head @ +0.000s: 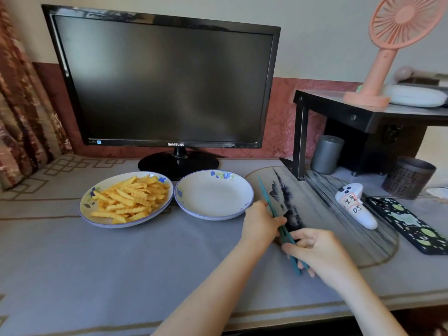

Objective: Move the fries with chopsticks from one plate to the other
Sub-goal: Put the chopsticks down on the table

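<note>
- Fries [131,198]: crinkle-cut, yellow, piled on the left plate [97,220], which is white with blue flowers on the rim and is set on the bench [121,263] just in front of the monitor's foot.
- Right plate [213,197]: same pattern, placed just beside the left plate on its right; no fries are seen in it.
- Chopsticks [268,202]: a teal pair, held above the bench to the right of the right plate, with the tips pointed to the far side and the butts toward the near side.
- Left hand [260,226]: fingers are closed on the chopsticks at about mid-length.
- Right hand [317,251]: fingers are curled round the near ends of the chopsticks.
- Monitor [169,81]: black, screen dark, stood at the far side of the bench.
- Painted mat [339,214]: rounded, ink-patterned, laid under and to the right of the hands.
- White controller [355,204]: labelled by hand, laid on the mat.
- Black shelf [363,115]: at far right, with a pink fan [388,57] stood on top and a grey canister [326,154] beneath.
</note>
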